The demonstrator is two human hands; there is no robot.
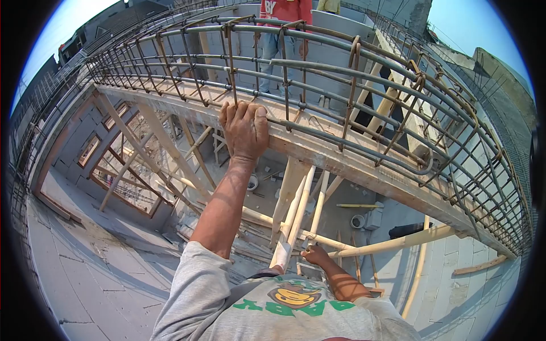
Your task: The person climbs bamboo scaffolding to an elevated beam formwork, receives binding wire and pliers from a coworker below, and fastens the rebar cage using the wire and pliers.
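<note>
My left hand point(245, 129) is raised in front of me, its fingers curled over the lower rebar point(321, 135) of a long steel cage point(227, 59). The hand also rests against the edge of the wooden formwork board point(307, 150) beneath the cage. Lower down, beside the bamboo poles point(298, 210), my right hand point(314, 255) is closed. Whatever it may hold is too small to make out. Stirrups tie the long bars of the cage together, and one comes down right at my left hand.
A person in a red shirt point(287, 11) and jeans stands beyond the cage; part of another person point(329, 5) shows behind. Timber props point(168, 139) support the formwork. Far below are buckets point(357, 221) and a floor with debris. Grey block walls point(108, 273) flank me.
</note>
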